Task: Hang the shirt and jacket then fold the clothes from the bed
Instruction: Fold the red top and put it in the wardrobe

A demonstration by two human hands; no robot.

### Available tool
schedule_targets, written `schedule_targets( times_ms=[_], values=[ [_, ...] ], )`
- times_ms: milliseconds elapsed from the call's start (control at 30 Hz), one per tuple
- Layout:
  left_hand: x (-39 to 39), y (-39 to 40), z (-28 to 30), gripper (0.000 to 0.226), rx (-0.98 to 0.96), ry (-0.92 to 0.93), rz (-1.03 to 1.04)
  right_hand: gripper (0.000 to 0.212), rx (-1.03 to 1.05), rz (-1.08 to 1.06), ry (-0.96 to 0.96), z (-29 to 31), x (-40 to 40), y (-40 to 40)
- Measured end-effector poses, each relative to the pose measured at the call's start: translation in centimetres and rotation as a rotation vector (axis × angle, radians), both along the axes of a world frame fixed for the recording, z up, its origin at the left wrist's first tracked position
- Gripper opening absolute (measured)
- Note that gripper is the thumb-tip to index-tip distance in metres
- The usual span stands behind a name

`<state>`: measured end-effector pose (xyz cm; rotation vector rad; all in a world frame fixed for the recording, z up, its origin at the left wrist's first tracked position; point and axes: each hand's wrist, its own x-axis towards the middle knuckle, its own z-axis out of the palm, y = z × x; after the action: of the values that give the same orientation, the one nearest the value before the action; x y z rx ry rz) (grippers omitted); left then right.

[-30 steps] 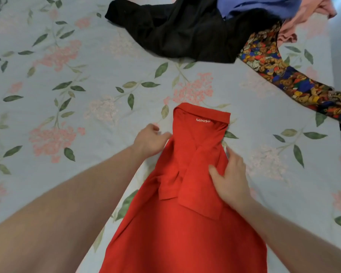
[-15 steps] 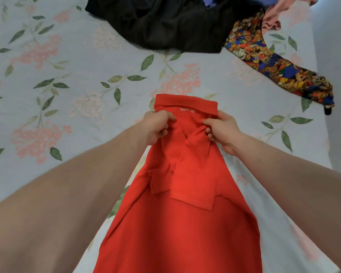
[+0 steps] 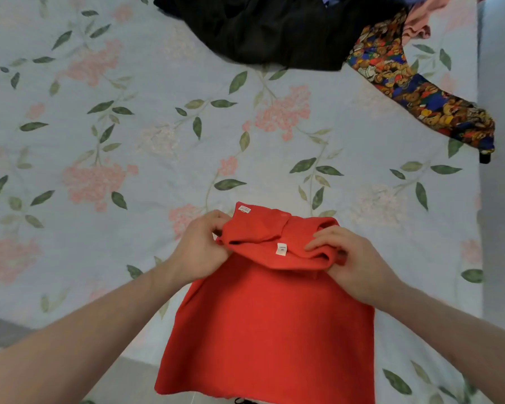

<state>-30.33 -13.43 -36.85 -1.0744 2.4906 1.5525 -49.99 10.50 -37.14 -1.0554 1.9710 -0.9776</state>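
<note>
A red shirt [image 3: 268, 322] lies on the floral bed sheet [image 3: 129, 141] near the bed's front edge, its lower part hanging toward me. Its top end is folded over toward me, so two small white labels show. My left hand [image 3: 200, 247] pinches the left end of that fold. On the right end, my right hand [image 3: 353, 258] grips the fold with its fingers curled over the cloth.
At the far side of the bed lies a pile: a black garment [image 3: 263, 27], a bright patterned garment [image 3: 414, 91] trailing to the right edge, and a pink one [image 3: 420, 21]. A pale wall [image 3: 502, 170] runs along the right.
Both hands took hold of the shirt's collar end and turned it over toward me, making a fold. The collar print is hidden and white labels show.
</note>
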Motion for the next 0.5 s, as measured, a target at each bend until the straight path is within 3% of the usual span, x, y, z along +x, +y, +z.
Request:
schedule_targets(
  times_ms=[133,300,433,500],
  values=[
    [5.2,3.7,-1.4,0.014,-0.071,-0.086,-0.119,0.057,0.134,0.079,-0.001,-1.6,4.6,4.0],
    [10.2,8.7,-4.0,0.012,-0.091,-0.191,-0.091,0.06,0.308,0.122,0.066,-3.9,9.5,7.6],
    [13.2,10.9,-5.4,0.05,-0.066,-0.434,-0.324,0.059,0.499,0.253,0.109,-4.7,11.7,9.2],
    [13.2,11.4,-5.2,0.062,-0.101,-0.456,-0.31,0.061,0.531,0.242,0.106,-4.5,12.2,9.1]
  ],
)
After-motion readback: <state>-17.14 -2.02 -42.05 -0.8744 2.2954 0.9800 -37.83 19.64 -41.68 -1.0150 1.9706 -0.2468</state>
